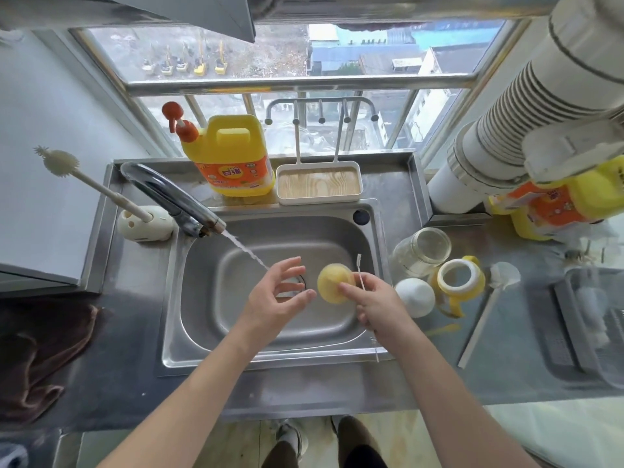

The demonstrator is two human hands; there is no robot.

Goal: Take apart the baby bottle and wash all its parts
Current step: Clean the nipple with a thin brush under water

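Over the steel sink [344, 336] my right hand [374, 304] grips a yellowish translucent bottle cap [332, 282] together with a thin white straw brush [360, 271]. My left hand [277, 298] hovers just left of the cap with fingers spread, holding nothing. The tap [169, 194] runs, and its stream lands near my left fingertips. On the counter to the right lie the clear glass bottle body [422, 251], the yellow collar with handles [459, 278] and a white dome cap [415, 297].
A yellow detergent jug [233, 157] and a wooden-bottomed drying rack tray [319, 184] stand behind the sink. A silicone brush in its holder [141, 221] stands at the left, a long white brush [486, 315] lies at the right, beside a drainer tray [584, 325]. Brown cloth [44, 349] lies at the left.
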